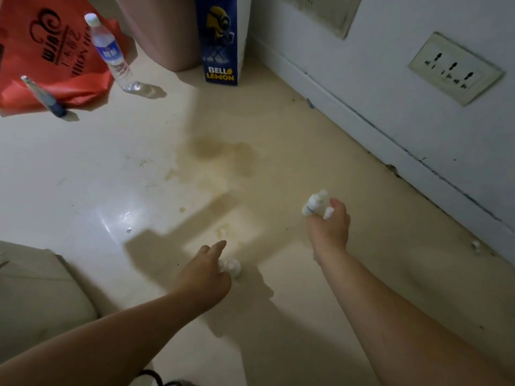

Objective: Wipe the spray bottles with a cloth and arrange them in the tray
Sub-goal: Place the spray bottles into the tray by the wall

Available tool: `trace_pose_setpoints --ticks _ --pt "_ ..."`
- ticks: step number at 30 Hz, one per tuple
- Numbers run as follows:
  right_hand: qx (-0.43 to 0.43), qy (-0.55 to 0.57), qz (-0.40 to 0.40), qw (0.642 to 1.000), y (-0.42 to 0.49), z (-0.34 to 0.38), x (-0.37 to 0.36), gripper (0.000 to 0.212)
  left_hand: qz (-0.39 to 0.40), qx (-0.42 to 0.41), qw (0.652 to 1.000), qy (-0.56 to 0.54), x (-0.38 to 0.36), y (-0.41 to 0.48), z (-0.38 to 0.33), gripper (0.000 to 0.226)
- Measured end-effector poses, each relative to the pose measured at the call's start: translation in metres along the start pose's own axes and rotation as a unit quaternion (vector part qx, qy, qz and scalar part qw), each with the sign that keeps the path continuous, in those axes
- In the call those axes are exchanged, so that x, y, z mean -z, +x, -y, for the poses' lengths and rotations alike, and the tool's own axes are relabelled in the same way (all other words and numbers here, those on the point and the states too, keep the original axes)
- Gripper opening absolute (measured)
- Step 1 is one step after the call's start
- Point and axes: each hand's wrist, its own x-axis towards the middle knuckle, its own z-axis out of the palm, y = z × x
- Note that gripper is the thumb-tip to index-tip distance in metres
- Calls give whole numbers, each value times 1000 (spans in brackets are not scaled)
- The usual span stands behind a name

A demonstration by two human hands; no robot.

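Dim, soft-focus view; glare on the floor [117, 218], wide-angle bending at edges.

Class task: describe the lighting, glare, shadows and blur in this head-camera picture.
Head view: dim overall; bright glare on the floor; hard shadows cross it; the right hand and its bottle are blurred; wide-angle distortion tilts the water bottle and socket.

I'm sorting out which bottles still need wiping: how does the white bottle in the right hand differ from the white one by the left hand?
The white bottle in the right hand is gripped and looks lifted off the floor; the second white bottle sits on the floor by the left hand, grip unclear. The held one shows a blue band; the other shows none. Both are small and white.
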Motion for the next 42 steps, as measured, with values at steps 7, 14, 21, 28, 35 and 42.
trace_pose_setpoints --ticks 7,14,21,28,35,42 --pt "30 -2 17 999 28 23 -6 68 -41 -53 995 80 -9 17 -5 50" --pt "41 -61 6 997 37 11 8 31 -63 -46 996 52 -8 23 -21 30" --pt "76 15 24 997 -34 48 104 9 -54 -67 996 25 63 -14 -123 18" --pt "49 57 44 996 -140 158 266 27 -37 -158 987 5 151 -142 -272 17" --pt "-4 52 7 999 -246 278 447 14 4 -220 975 -27 257 -304 -415 8" --pt "-7 57 -13 998 -332 373 623 14 67 -315 947 5 329 -451 -552 31"
